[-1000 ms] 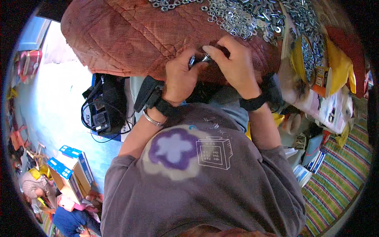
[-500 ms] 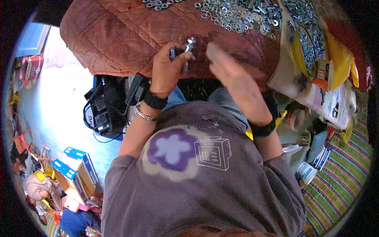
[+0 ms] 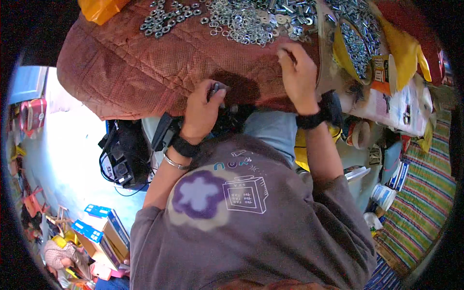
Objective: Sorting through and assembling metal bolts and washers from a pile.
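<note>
My left hand [image 3: 202, 111] is closed at the near edge of the padded red-brown cloth [image 3: 130, 63]. Between its thumb and forefinger pokes out the end of a small metal bolt [image 3: 215, 90], the rest hidden in the palm. My right hand [image 3: 300, 79] hovers over the cloth just below the washers, its fingers bent in toward the thumb; whatever may be in the pinch is too small to make out. A heap of washers [image 3: 244, 26] spreads beyond it, with loose hex nuts [image 3: 166, 19] further left.
Metal sleeves and bolts [image 3: 355, 43] pile up at the far right, beside a yellow bag [image 3: 418, 58] and an orange-and-white box [image 3: 383, 72]. A black bag with cables [image 3: 123, 159] stands below on the left. Another person [image 3: 63, 253] sits near cardboard boxes [image 3: 104, 232] at lower left.
The right hand has moved from a flat, blurred pose to the washers, its fingers now curled. The shiny bolt that stood up from the left hand no longer shows. The view has shifted.
</note>
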`<move>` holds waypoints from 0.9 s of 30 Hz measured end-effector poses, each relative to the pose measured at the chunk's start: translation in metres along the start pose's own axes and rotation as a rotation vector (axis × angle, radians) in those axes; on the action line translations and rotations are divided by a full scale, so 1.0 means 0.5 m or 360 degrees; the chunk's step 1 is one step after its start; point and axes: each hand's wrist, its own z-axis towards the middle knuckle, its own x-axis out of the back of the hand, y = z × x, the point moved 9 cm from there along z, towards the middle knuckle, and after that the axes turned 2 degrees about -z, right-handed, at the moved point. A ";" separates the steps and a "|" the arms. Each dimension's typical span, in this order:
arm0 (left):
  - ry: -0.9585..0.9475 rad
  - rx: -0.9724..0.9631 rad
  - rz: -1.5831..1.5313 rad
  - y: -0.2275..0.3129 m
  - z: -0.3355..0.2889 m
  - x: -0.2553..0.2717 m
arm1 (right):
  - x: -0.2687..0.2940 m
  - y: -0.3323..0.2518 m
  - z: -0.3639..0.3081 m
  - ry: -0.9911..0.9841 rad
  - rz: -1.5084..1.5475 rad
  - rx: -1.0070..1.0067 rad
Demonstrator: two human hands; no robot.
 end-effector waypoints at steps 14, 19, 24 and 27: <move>-0.0402 0.0368 -0.0890 -0.007 -0.003 -0.067 | -0.047 0.027 0.097 -0.0144 -0.0669 0.0339; -0.0366 0.0431 -0.0825 -0.003 -0.004 -0.062 | -0.023 0.033 0.092 -0.0138 -0.0464 0.0082; -0.0330 0.0380 -0.0766 0.025 -0.007 -0.055 | -0.043 -0.043 0.019 -0.0467 0.0263 -0.0167; -0.0303 -0.0025 -0.0459 0.051 0.004 -0.049 | -0.105 -0.073 -0.037 -0.0856 0.0629 -0.0287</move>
